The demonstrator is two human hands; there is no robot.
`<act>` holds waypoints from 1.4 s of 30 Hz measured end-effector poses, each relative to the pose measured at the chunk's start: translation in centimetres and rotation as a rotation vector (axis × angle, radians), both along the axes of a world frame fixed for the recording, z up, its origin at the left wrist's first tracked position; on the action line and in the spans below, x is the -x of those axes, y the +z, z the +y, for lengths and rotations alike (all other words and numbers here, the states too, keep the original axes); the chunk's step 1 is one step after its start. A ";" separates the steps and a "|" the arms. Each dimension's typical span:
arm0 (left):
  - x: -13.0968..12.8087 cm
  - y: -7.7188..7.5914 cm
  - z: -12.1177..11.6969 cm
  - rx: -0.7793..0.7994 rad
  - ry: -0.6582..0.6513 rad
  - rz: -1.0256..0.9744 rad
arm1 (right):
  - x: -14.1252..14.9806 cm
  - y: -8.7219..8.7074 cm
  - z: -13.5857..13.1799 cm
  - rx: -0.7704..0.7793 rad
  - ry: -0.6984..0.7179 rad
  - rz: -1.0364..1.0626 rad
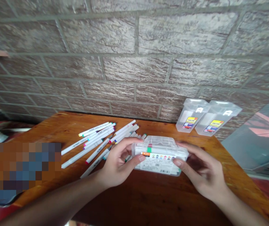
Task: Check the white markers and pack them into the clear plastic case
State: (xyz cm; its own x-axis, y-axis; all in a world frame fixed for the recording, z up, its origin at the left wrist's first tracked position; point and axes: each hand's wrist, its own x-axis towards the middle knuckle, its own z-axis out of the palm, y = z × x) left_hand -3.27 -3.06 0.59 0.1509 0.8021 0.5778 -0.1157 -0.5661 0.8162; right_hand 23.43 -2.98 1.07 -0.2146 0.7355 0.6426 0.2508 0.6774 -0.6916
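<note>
A clear plastic marker case (159, 163) is held up between my two hands above the table. It bears a printed label with small coloured marks, and a few markers show through its wall. My left hand (119, 163) grips its left end, thumb on the front face. At the right end my right hand (202, 171) is closed on it the same way, thumb at the front corner. Left of the case lie several white markers (99, 135) with coloured ends, loosely spread; some are partly hidden behind my left hand.
Two translucent plastic containers (188, 117) with yellow and blue labels stand at the back right of the wooden table (148, 201). A brick wall (125, 62) rises behind it. A blurred-out patch covers the left side. A pale glossy panel (261, 135) stands at right.
</note>
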 end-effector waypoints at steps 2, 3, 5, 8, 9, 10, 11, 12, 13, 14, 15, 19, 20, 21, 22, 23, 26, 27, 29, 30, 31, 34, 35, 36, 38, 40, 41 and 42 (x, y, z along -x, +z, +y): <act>0.0 0.0 -0.1 -0.027 0.015 -0.009 | 0.0 0.0 -0.1 -0.053 -0.049 -0.043; 0.0 -0.1 0.0 -0.043 0.026 -0.013 | -0.1 0.1 -0.1 -0.074 -0.060 -0.060; 0.1 -0.3 0.0 -0.074 0.044 -0.015 | -0.1 0.2 -0.2 -0.105 -0.065 -0.081; 0.3 -0.7 0.1 -0.112 0.047 -0.007 | -0.1 0.3 -0.3 -0.143 -0.073 -0.110; 0.3 -0.7 0.1 -0.127 0.049 -0.005 | -0.1 0.3 -0.4 -0.150 -0.081 -0.117; 0.3 -0.8 0.1 -0.140 0.051 -0.003 | -0.1 0.2 -0.4 -0.155 -0.089 -0.118; 0.3 -0.8 0.0 -0.153 0.055 -0.003 | -0.1 0.1 -0.5 -0.157 -0.096 -0.112; 0.3 -0.8 0.0 -0.160 0.058 -0.002 | -0.1 0.0 -0.5 -0.155 -0.101 -0.100; 0.3 -0.7 -0.1 -0.161 0.061 -0.001 | -0.1 -0.1 -0.6 -0.147 -0.102 -0.086; 0.3 -0.7 -0.1 -0.155 0.064 0.002 | -0.1 -0.1 -0.7 -0.138 -0.100 -0.072; 0.3 -0.5 -0.2 -0.145 0.067 0.005 | 0.0 -0.1 -0.7 -0.131 -0.097 -0.059; 0.3 0.0 -0.4 -0.115 0.091 0.012 | 0.2 0.1 -0.8 -0.124 -0.093 -0.050; 0.3 0.2 -0.4 -0.112 0.094 0.015 | 0.3 0.2 -0.8 -0.123 -0.093 -0.048; 0.3 0.3 -0.4 -0.112 0.095 0.018 | 0.3 0.2 -0.8 -0.117 -0.092 -0.047; 0.3 0.3 -0.4 -0.115 0.094 0.020 | 0.4 0.2 -0.8 -0.112 -0.092 -0.040; 0.3 0.3 -0.4 -0.120 0.091 0.021 | 0.4 0.2 -0.8 -0.104 -0.088 -0.036; 0.4 0.1 -0.4 -0.123 0.087 0.020 | 0.5 0.2 -1.0 -0.087 -0.077 -0.028; 0.4 0.0 -0.4 -0.116 0.088 0.018 | 0.5 0.3 -1.1 -0.081 -0.075 -0.027; 0.5 -0.2 -0.5 -0.094 0.086 0.014 | 0.5 0.5 -1.2 -0.072 -0.077 -0.032; 0.5 -0.3 -0.5 -0.087 0.082 0.012 | 0.5 0.5 -1.3 -0.068 -0.081 -0.035; 0.5 -0.3 -0.6 -0.084 0.077 0.009 | 0.5 0.6 -1.3 -0.066 -0.085 -0.038; 0.4 -0.1 -0.7 -0.083 0.066 -0.003 | 0.6 0.6 -1.3 -0.059 -0.082 -0.031; 0.3 0.0 -0.7 -0.074 0.060 -0.008 | 0.7 0.6 -1.3 -0.045 -0.071 -0.017; 0.2 0.1 -0.7 -0.061 0.050 -0.012 | 0.8 0.6 -1.3 -0.029 -0.054 0.004; 0.0 0.4 -0.7 -0.028 0.018 -0.020 | 1.0 0.6 -1.3 0.005 -0.024 0.054; -0.2 0.5 -0.7 -0.003 -0.001 -0.034 | 1.1 0.6 -1.3 0.020 -0.020 0.084; -0.2 0.5 -0.7 0.007 0.000 -0.040 | 1.1 0.7 -1.3 0.015 -0.028 0.085; -0.2 0.4 -0.6 0.015 0.008 -0.044 | 1.1 0.7 -1.3 0.008 -0.040 0.076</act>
State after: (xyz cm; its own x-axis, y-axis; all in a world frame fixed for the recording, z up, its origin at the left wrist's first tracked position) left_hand -3.07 -3.69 1.02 0.1195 0.8120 0.5713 -0.1473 -0.5546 0.8190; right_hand 22.32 -4.26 1.77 -0.1353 0.7480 0.6498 0.2242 0.6619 -0.7152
